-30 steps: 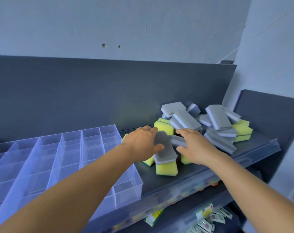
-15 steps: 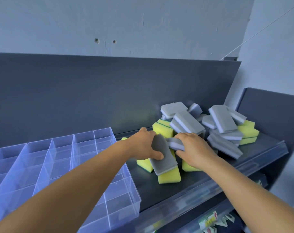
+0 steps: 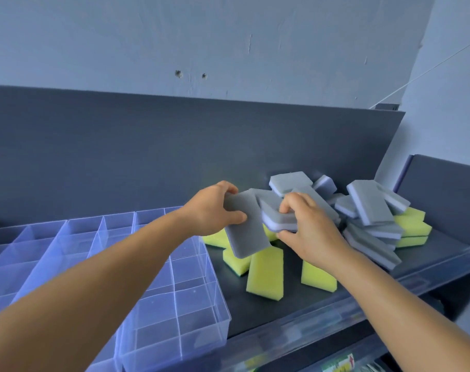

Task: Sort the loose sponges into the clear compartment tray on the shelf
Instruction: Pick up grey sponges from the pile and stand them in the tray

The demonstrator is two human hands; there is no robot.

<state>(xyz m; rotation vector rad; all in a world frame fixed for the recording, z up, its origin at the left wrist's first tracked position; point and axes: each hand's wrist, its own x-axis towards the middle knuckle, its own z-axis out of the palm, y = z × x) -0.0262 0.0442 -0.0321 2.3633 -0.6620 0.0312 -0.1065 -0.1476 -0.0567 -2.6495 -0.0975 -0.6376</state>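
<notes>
A heap of grey and yellow sponges (image 3: 373,210) lies on the dark shelf (image 3: 295,296) at the right. My left hand (image 3: 212,210) grips a grey sponge (image 3: 248,229), lifted and tilted above the yellow ones. Just to its right, my right hand (image 3: 306,226) holds a second grey sponge (image 3: 275,218) with a pale lilac underside, fingers curled over its top edge. The clear compartment tray (image 3: 196,304) stands at the left, my left forearm crossing over it; its visible compartments hold nothing.
Three yellow sponges (image 3: 266,275) lie on the shelf under my hands. A dark back panel (image 3: 148,157) runs behind the shelf, with another dark panel (image 3: 443,205) at the right. A clear strip edges the shelf front; packets show on a lower shelf (image 3: 338,365).
Both hands have risen from the pile, each with a grey sponge. The left one's sponge has come off the yellow sponge it lay on. The camera view shifted.
</notes>
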